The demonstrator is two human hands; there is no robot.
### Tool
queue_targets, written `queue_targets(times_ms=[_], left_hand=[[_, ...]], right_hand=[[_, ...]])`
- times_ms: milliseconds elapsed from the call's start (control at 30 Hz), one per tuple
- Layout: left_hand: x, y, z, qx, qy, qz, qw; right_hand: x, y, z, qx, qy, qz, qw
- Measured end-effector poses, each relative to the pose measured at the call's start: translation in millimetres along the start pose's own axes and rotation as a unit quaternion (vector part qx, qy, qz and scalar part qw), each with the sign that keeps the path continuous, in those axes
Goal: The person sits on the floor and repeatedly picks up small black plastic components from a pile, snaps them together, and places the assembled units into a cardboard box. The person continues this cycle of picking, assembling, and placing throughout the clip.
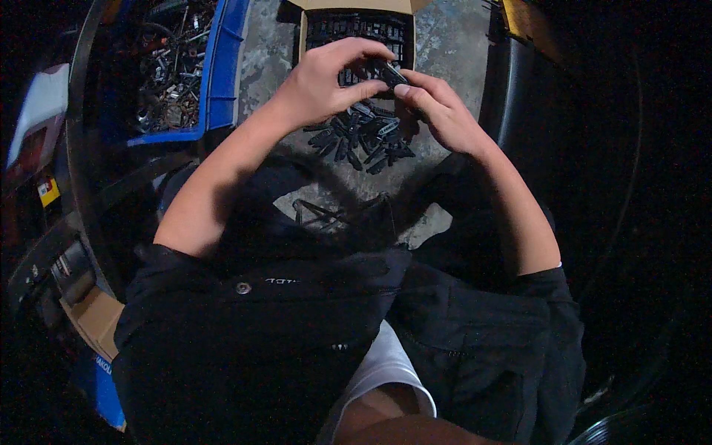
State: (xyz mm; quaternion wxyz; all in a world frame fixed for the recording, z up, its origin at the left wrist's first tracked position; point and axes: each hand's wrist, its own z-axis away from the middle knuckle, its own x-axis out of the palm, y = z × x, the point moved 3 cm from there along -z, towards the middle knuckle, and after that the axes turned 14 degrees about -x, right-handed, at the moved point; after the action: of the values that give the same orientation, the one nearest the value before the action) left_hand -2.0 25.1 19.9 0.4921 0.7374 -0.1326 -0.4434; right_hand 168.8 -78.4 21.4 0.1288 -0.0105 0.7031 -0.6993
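Note:
My left hand [320, 83] and my right hand [445, 111] meet over the front of an open cardboard box [302, 38]. Between their fingertips is a small, dark, elongated part [387, 73] with a shiny metal strip along it; its exact kind is unclear. Thumb and fingers of the left hand curve around one end, while the right thumb and fingers pinch the other. Rows of similar black parts [360, 28] fill the box. Below the hands, a loose pile of black elongated pieces [356, 141], some with grey faces, lies on the floor.
A blue plastic crate [222, 70] holding mixed metal scrap [170, 93] stands at the left. On the right runs a dark, rounded edge [513, 93], with a yellow object [528, 22] beyond it. Another piece of cardboard [96, 320] sits at the lower left.

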Motion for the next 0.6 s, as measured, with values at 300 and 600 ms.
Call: queue_targets(times_ms=[300, 600], left_hand=[[1, 0, -8, -0.018, 0.084, 0.088, 0.992], [-2, 6, -8, -0.043, 0.067, 0.037, 0.996]], right_hand=[[2, 4, -5, 0.019, 0.029, -0.357, 0.933], [10, 10, -9, 0.023, 0.148, -0.285, 0.947]])
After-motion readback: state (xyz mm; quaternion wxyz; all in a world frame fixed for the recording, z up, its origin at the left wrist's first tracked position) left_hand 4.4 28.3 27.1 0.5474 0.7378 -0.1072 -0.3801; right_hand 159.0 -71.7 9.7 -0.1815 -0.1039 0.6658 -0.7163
